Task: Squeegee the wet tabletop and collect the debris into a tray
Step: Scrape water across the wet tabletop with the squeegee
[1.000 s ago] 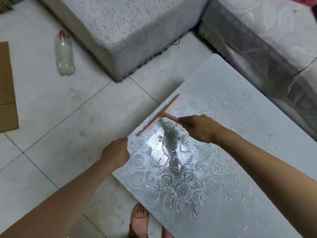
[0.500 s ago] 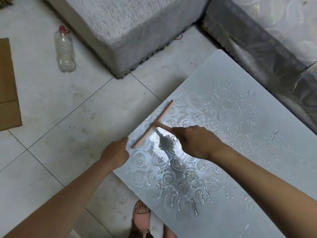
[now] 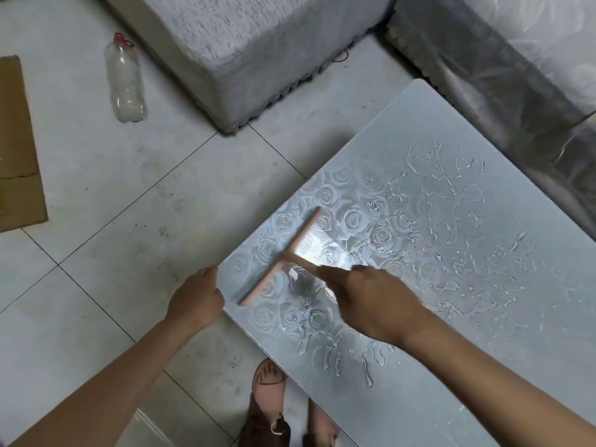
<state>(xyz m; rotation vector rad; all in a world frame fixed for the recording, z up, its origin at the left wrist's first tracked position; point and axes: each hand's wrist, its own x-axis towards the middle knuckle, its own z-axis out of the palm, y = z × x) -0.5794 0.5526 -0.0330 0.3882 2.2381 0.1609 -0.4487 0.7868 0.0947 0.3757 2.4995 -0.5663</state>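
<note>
Head view, the only one I have: the squeegee has shifted since a second ago; its blade then hung over the left rim of the tabletop, and now it lies wholly on the glass, just inside that rim and closer to the near corner; I read this as a stroke run out to the edge and drawn back for the next pass, so the job is well short of done.

The right hand is closed around the handle, somewhat blurred with motion; the left hand has stayed at the near corner, fingers curled against the rim, seemingly gripping it to steady the table.

Water lies in streaks and pools across the middle and far side, with runs near the front edge; all of that remains to be pulled across.

I see no tray anywhere, so I cannot say where the debris would go.

Around the table: a plastic bottle lying on the tiled floor, cardboard at far left, a grey upholstered block beyond, a plastic-covered seat tight against the far side; sandalled feet stand just beside the front edge; anything swept off the left rim would land on the floor.
</note>
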